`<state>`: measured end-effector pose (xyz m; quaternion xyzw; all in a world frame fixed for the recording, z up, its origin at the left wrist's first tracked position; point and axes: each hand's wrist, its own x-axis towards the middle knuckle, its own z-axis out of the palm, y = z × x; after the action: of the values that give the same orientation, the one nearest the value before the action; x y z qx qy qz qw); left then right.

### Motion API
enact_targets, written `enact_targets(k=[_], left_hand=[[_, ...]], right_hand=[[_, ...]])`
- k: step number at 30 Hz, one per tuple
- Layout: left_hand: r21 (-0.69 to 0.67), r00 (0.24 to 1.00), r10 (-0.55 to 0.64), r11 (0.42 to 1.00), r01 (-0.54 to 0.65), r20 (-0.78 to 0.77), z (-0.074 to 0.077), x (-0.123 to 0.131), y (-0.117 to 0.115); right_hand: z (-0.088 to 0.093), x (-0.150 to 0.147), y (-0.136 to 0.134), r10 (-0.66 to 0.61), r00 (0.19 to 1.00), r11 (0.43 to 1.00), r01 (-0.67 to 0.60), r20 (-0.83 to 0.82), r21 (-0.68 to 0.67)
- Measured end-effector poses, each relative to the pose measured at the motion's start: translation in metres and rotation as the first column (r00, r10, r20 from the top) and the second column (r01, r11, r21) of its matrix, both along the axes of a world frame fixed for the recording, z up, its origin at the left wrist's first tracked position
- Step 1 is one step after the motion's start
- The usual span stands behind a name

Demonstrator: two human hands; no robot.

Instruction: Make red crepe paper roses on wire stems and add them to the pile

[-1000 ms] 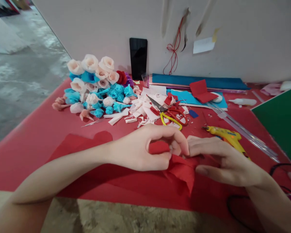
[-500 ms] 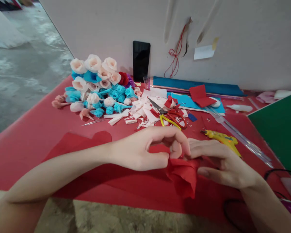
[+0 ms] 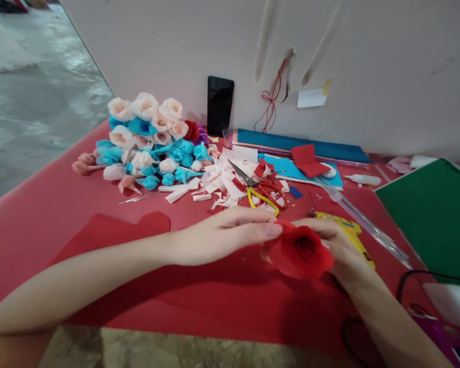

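Observation:
A red paper rose is held between both hands, its rolled centre turned up toward me. My left hand pinches the outer petal at the rose's left side, thumb on top. My right hand is wrapped behind and under the flower on the right; most of its fingers are hidden by the petals. Just beyond the hands lie scissors with yellow and red handles, on paper scraps. A yellow glue gun rests behind my right hand. Red paper sheets lie under and beside my left forearm.
White and blue paper flowers are piled at the back left. A black phone leans on the wall. Clear plastic sticks, a white glue bottle and a green board are on the right, near a black cable.
The red flower has been tipped up so its open centre faces me. My left fingers have straightened along its edge, and my right hand has closed in around its right side.

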<state>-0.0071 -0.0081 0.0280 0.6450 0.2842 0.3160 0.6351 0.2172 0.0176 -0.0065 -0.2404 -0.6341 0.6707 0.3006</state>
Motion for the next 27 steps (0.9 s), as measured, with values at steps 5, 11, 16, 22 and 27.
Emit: enact_targets(k=[5, 11, 16, 22, 27], left_hand=[[-0.075, 0.998, 0.038, 0.997, -0.034, 0.054, -0.003, 0.004, -0.003], [-0.189, 0.965, 0.04, 0.982, 0.01, 0.26, -0.016, 0.008, -0.005], [-0.24, 0.893, 0.044, 0.968, 0.073, 0.449, -0.022, 0.012, -0.005], [-0.136, 0.926, 0.041, 0.991, 0.011, 0.374, -0.025, 0.01, -0.004], [-0.128, 0.934, 0.047, 0.992, -0.002, 0.354, -0.025, 0.01, -0.006]], right_hand=[[-0.003, -0.007, -0.001, 0.017, 0.999, 0.998, -0.02, -0.051, -0.056], [-0.006, -0.007, -0.004, -0.004, 0.999, 0.996, 0.001, -0.034, -0.084], [-0.003, -0.013, -0.009, -0.104, 0.994, 0.989, 0.1, -0.033, -0.111], [0.003, -0.026, -0.016, -0.203, 0.971, 0.968, 0.18, -0.123, -0.176], [0.003, -0.03, -0.02, -0.185, 0.974, 0.961, 0.152, -0.13, -0.23]])
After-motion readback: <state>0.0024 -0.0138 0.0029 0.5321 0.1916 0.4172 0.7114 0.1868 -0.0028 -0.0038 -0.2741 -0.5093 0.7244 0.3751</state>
